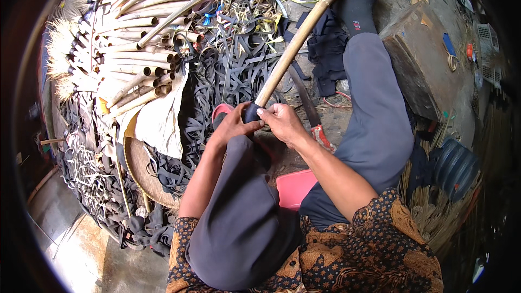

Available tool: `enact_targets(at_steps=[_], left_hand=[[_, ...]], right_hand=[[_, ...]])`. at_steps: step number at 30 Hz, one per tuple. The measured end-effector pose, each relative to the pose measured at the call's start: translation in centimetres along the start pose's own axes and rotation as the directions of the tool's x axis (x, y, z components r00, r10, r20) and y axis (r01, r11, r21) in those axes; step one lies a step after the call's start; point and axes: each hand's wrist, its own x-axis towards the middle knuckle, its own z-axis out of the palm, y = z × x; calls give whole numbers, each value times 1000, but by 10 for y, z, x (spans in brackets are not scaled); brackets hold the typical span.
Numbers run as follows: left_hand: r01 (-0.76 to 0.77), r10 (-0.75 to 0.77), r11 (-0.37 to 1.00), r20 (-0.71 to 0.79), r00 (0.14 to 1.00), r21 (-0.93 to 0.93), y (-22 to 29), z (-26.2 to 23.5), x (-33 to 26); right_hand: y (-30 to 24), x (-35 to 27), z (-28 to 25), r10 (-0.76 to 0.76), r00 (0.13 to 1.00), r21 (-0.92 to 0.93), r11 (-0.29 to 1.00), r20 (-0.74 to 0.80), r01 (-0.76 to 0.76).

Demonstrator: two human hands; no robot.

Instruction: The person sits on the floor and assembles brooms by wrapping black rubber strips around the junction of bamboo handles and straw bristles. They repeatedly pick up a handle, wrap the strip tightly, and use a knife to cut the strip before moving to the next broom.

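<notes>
A long bamboo pole (297, 49) slants from my hands up to my outstretched foot at the top right. Its near end is wrapped in a smooth black band (252, 113) that looks like rubber. My left hand (234, 127) is closed around this wrapped end from the left. From the right, my right hand (283, 123) pinches the band, its thumb pressed on the black surface. The pole's very tip is hidden in my fingers. Just right of my hands lies a large knife (305, 97) with a dark blade and a red-and-white wrapped handle (323, 137).
Black rubber strips (230, 65) are heaped to the left, beside stacked bamboo tubes (135, 54) and a round woven tray (142, 171). A wooden block (420, 57) and a blue water jug (457, 169) stand right. Something flat and pink (294, 189) shows between my legs.
</notes>
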Motion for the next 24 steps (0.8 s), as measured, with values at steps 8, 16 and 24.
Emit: enact_targets(at_steps=[8,16,24], left_hand=[[-109,241,927,-348,906,358,-4,22,-31],[-90,283,835,-284,916,543,4,21,-29],[-14,252,835,-359,899,550,1,22,-24]], right_hand=[[7,1,-5,-5,996,48,999,89,1],[3,-16,-17,109,989,191,973,100,-127],[13,-30,-10,182,983,348,920,32,-182]])
